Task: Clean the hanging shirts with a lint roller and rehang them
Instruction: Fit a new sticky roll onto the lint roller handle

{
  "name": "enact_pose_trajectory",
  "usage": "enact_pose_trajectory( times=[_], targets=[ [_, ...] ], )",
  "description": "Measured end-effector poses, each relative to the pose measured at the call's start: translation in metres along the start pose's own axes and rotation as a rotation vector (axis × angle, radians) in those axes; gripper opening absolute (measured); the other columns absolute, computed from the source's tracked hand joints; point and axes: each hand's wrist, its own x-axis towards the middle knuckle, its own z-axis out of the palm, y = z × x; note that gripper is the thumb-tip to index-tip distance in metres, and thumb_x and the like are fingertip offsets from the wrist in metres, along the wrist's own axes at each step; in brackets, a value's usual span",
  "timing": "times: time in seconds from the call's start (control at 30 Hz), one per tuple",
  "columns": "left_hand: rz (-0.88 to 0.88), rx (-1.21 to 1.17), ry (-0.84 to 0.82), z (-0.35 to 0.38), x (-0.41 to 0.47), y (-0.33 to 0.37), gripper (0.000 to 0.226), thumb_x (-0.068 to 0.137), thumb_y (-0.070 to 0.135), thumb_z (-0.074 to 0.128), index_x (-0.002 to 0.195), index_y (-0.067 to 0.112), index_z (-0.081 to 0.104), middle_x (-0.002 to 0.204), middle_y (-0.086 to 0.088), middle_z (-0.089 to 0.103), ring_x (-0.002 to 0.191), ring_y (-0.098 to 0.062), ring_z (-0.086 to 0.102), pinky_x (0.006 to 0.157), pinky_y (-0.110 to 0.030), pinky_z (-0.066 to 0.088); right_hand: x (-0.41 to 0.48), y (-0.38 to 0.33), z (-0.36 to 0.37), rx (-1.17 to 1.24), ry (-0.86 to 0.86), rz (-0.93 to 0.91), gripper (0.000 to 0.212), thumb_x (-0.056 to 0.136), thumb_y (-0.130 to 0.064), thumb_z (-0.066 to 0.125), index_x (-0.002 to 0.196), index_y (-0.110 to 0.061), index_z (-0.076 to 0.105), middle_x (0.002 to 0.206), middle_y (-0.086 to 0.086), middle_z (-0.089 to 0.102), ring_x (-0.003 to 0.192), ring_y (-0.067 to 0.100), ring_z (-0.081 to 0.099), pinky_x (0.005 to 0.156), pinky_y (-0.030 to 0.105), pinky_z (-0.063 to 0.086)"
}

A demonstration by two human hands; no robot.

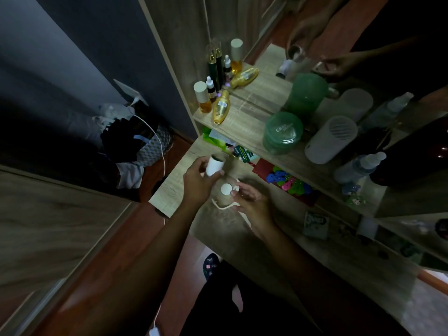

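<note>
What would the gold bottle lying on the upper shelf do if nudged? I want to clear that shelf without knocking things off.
The gold bottle lies on its side near the shelf's front edge, so it would probably roll or slide off. Its glossy surface looks slippery. The upright dropper bottle beside it is narrow and would likely tip if bumped.

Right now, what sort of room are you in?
Likely a bedroom, at a dressing table: a mirror behind the shelf, cosmetic bottles on it, and a bag on the floor.
</note>
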Motion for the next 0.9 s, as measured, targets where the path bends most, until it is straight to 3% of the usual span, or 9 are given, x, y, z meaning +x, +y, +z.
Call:
enact_pose_trajectory(
  times=[0.1, 0.2, 0.33, 0.43, 0.5, 0.77, 0.9],
  targets=[
    [0.193, 0.286, -0.131, 0.011, 0.024, -0.006, 0.050, 0.071, 0.026, 0.082, 0.118, 0.017, 0.066, 0.114, -0.004, 0.069, 0.103, -0.024, 0.062, 0.089, -0.043, 0.051, 0.003, 0.001, -0.006, -0.037, 0.032, -0.006, 0.026, 0.085, -0.010, 0.074, 0.107, -0.022, 0.071, 0.106, 0.002, 0.074, 0.098, 0.017, 0.071, 0.076, 0.035, 0.062],
    [0.391, 0.706, -0.292, 0.024, 0.041, -0.009, 0.048, 0.081, 0.025, 0.071, 0.128, 0.024, 0.061, 0.123, -0.006, 0.063, 0.114, -0.029, 0.055, 0.098, -0.046, 0.038, 0.004, 0.005, -0.012, -0.063, 0.079, -0.010, 0.029, 0.086, -0.010, 0.072, 0.115, -0.012, 0.067, 0.103, 0.005, 0.074, 0.089, 0.015, 0.072, 0.068, 0.025, 0.060],
    [0.471, 0.948, -0.494, 0.043, 0.062, -0.017, 0.043, 0.092, 0.022, 0.059, 0.135, 0.029, 0.057, 0.141, -0.005, 0.053, 0.131, -0.030, 0.043, 0.110, -0.049, 0.022, 0.005, 0.012, -0.028, -0.118, 0.112, -0.015, 0.028, 0.086, -0.012, 0.072, 0.114, -0.016, 0.067, 0.099, 0.004, 0.075, 0.088, 0.016, 0.073, 0.071, 0.026, 0.060],
    [0.448, 1.013, -0.499, 0.057, 0.072, -0.024, 0.037, 0.097, 0.029, 0.051, 0.133, 0.030, 0.058, 0.140, -0.004, 0.054, 0.129, -0.030, 0.044, 0.110, -0.048, 0.023, 0.004, 0.018, -0.041, -0.189, 0.110, -0.037, 0.023, 0.084, -0.017, 0.075, 0.099, -0.034, 0.068, 0.093, -0.002, 0.076, 0.090, 0.017, 0.073, 0.078, 0.033, 0.061],
    [0.428, 1.042, -0.475, 0.065, 0.075, -0.031, 0.037, 0.097, 0.032, 0.050, 0.133, 0.030, 0.059, 0.137, -0.005, 0.057, 0.126, -0.031, 0.047, 0.108, -0.048, 0.026, 0.005, 0.020, -0.047, -0.193, 0.127, -0.027, 0.024, 0.082, -0.019, 0.077, 0.095, -0.037, 0.068, 0.100, -0.002, 0.075, 0.094, 0.015, 0.072, 0.080, 0.035, 0.060],
    [0.442, 1.030, -0.421, 0.073, 0.071, -0.041, 0.047, 0.093, 0.025, 0.057, 0.139, 0.024, 0.052, 0.137, -0.011, 0.057, 0.124, -0.036, 0.050, 0.107, -0.051, 0.031, 0.000, 0.019, -0.056, -0.218, 0.123, -0.008, 0.029, 0.087, -0.019, 0.071, 0.115, -0.022, 0.066, 0.107, 0.000, 0.072, 0.091, 0.013, 0.071, 0.074, 0.029, 0.060],
    [0.292, 0.808, -0.363, 0.051, 0.079, -0.043, 0.058, 0.080, 0.021, 0.069, 0.136, 0.022, 0.054, 0.129, -0.011, 0.058, 0.122, -0.036, 0.050, 0.104, -0.053, 0.035, 0.004, 0.019, -0.051, -0.236, 0.108, 0.003, 0.029, 0.086, -0.020, 0.072, 0.115, -0.023, 0.068, 0.102, -0.004, 0.073, 0.092, 0.014, 0.071, 0.079, 0.035, 0.061]
  ],
)
